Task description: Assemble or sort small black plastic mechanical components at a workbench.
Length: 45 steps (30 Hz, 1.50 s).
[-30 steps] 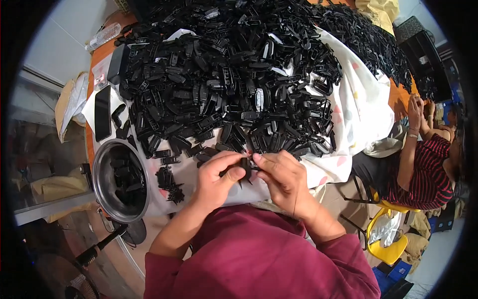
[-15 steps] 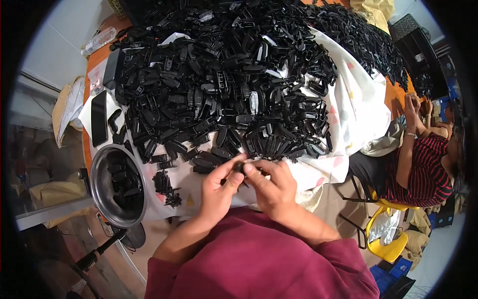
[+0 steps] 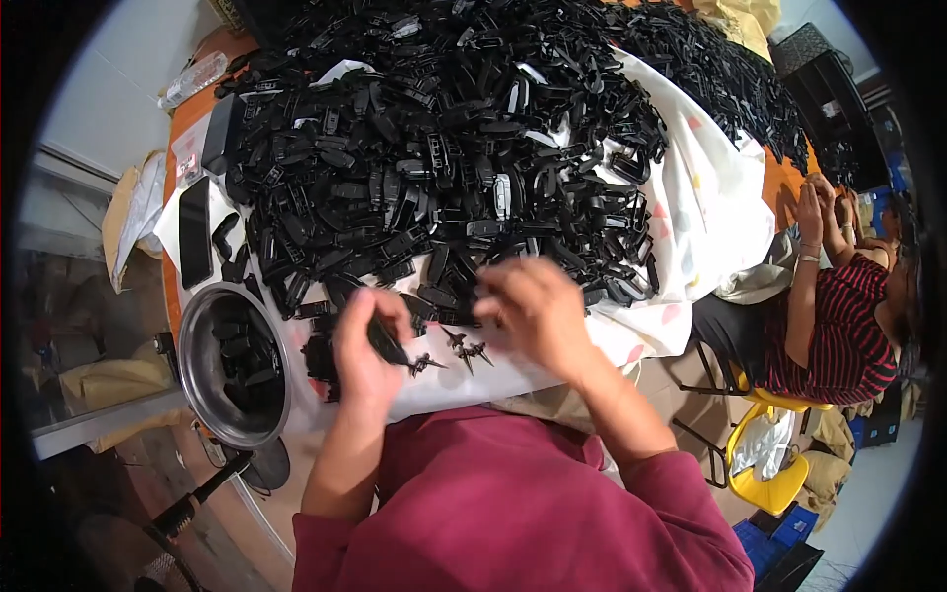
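Note:
My left hand (image 3: 363, 347) is closed around a dark, elongated black plastic part (image 3: 388, 345), just above the white cloth. My right hand (image 3: 541, 311) hovers over the near edge of the heap, its fingers bent and smeared by motion; whether it holds anything is not visible. Between and below my hands, several small spiky black pieces (image 3: 468, 350) lie on the cloth, with another small piece (image 3: 425, 363) beside my left hand. A large heap of black plastic parts (image 3: 395, 187) spreads beyond both hands.
A steel bowl (image 3: 187, 385) with black parts stands at the left, near a phone (image 3: 196, 232). A plastic bottle (image 3: 194, 81) lies at the far left. The white cloth (image 3: 715, 227) drapes over the table's right side. Another person (image 3: 834, 326) sits there beside a yellow chair (image 3: 774, 483).
My hands were together around a small dark part. They have moved apart, left hand leftward, right hand rightward and farther forward. Small spiky pieces now show on the cloth between them.

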Tool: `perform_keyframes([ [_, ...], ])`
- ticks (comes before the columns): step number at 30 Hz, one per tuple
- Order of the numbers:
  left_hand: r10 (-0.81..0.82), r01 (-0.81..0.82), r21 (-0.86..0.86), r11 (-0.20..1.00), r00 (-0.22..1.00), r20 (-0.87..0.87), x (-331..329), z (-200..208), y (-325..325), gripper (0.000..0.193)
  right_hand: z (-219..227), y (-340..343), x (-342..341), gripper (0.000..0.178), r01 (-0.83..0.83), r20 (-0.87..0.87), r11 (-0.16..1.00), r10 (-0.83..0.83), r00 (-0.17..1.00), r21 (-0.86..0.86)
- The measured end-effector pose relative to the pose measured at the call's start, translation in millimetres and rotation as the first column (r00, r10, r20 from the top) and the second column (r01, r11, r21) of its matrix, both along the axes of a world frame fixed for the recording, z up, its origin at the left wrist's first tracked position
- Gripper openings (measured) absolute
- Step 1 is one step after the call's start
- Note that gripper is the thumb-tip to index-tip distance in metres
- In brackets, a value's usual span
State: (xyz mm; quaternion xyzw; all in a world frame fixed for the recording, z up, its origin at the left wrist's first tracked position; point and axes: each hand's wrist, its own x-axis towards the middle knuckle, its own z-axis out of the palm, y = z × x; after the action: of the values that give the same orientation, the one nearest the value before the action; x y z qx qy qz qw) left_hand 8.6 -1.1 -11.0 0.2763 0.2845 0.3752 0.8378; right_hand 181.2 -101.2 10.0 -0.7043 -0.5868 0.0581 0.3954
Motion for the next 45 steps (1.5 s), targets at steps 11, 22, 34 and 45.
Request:
perform_keyframes([
  [11, 0.579, 0.873, 0.413, 0.26, 0.201, -0.79, 47, 22, 19, 0.014, 8, 9, 18, 0.017, 0.072, 0.191, 0.997, -0.064, 0.98, -0.032],
  [22, 0.651, 0.872, 0.466, 0.152, 0.266, -0.711, 53, 12, 21, 0.015, 12, -3, -8, 0.028, 0.162, -0.658, 0.98, -0.196, 0.727, -0.114],
  [34, -0.201, 0.42, 0.525, 0.74, 0.883, -0.423, 41, 39, -3, 0.013, 27, -14, -12, 0.032, 0.089, -0.91, 0.981, 0.125, 0.395, 0.173],
  [45, -0.217, 0.401, 0.511, 0.76, 0.898, -0.383, 31, 44, -11, 0.03, 38, -25, 6, 0.033, -0.047, -0.136, 0.98, 0.073, 0.988, 0.192],
])
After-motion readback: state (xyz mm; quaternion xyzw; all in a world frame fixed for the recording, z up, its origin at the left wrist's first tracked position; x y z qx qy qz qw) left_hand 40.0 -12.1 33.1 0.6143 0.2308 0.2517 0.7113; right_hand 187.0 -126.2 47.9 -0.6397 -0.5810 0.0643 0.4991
